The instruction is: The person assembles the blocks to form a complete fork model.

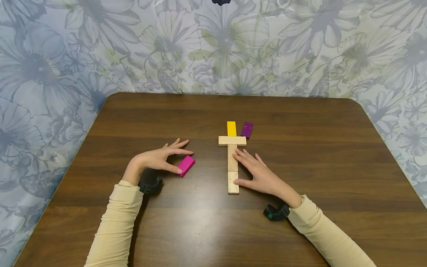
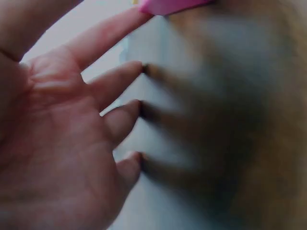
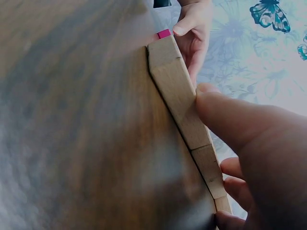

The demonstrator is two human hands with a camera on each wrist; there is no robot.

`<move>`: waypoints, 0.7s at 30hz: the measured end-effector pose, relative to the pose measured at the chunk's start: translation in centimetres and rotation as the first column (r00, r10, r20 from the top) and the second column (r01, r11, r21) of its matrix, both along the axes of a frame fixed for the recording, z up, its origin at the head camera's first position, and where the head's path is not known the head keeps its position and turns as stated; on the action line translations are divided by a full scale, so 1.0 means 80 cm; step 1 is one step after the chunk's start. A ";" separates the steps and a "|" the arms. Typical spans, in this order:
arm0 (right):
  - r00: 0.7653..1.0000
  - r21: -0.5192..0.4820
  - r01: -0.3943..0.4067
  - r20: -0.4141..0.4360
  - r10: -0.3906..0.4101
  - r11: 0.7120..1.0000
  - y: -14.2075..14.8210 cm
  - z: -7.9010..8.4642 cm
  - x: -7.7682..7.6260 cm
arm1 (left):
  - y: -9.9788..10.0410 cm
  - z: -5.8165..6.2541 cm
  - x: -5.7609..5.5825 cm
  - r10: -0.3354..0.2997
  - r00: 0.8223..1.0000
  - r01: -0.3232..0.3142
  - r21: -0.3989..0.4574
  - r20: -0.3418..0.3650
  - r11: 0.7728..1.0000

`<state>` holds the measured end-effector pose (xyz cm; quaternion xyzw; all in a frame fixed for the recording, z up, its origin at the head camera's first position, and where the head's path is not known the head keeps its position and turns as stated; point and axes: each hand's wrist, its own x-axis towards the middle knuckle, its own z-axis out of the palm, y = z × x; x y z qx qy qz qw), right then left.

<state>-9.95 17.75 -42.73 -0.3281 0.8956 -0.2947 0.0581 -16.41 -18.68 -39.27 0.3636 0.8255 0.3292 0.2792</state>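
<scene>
My left hand (image 1: pixel 156 157) holds a bright pink wooden block (image 1: pixel 186 165) between thumb and index finger at its two ends. The other fingers are spread, and the left wrist view shows the index fingertip against the pink block (image 2: pixel 177 5). My right hand (image 1: pixel 258 172) rests along the right side of two plain wooden blocks laid end to end, the upper plain block (image 1: pixel 232 163) and the lower plain block (image 1: pixel 233 187). Its fingers are nearly straight. A plain crosswise block (image 1: pixel 232 141) lies across the top of this row.
Beyond the crosswise block lies a yellow block (image 1: pixel 231 128), with a purple block (image 1: pixel 247 130) slightly tilted to its right. All lie on a brown wooden table (image 1: pixel 317 148) with rounded far corners. A floral curtain (image 1: pixel 207 48) hangs behind the far edge.
</scene>
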 end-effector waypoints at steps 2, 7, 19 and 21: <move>1.000 0.001 0.000 0.002 0.000 1.000 0.000 0.000 0.000 | -0.001 -0.006 0.001 0.004 1.000 -0.003 0.023 -0.014 1.000; 1.000 0.001 0.001 0.003 -0.001 1.000 0.001 0.000 -0.001 | -0.004 -0.015 0.005 0.031 0.999 -0.028 0.073 -0.044 0.997; 1.000 0.000 0.000 0.001 0.000 1.000 0.001 0.002 -0.001 | 0.001 -0.014 0.014 0.152 0.983 -0.135 0.148 -0.108 0.980; 1.000 0.000 -0.001 0.001 0.001 1.000 0.001 0.001 -0.001 | 0.002 -0.015 0.016 0.175 0.978 -0.155 0.163 -0.115 0.974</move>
